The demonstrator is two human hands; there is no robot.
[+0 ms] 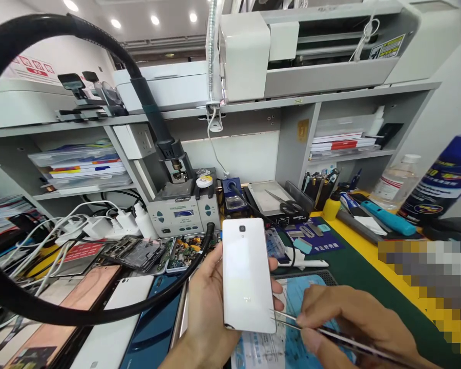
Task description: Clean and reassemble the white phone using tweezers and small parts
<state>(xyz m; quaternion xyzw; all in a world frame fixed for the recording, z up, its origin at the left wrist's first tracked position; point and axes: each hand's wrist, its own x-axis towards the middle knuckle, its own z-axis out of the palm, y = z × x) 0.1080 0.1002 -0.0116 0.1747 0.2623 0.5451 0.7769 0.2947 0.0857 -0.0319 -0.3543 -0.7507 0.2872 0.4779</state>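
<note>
My left hand [207,302] is wrapped around a white smartphone [248,277], its back with the small camera lens facing me. A dark chip or gap shows at the phone's lower left corner. In my right hand [353,312] a pair of metal tweezers [322,333] is pinched between thumb and fingers. The tweezer tips are at the phone's lower right edge; whether they touch it I cannot tell. Beneath both hands lies a blue and white printed sheet [292,297] on the green mat [376,287].
Several phones, including a white one [111,318] and a blue one [153,323], lie at left under a thick black hose [100,315]. Behind stand a soldering station [182,218], a tray of parts [186,253] and scissors [290,206]. A spray can [441,177] stands at right.
</note>
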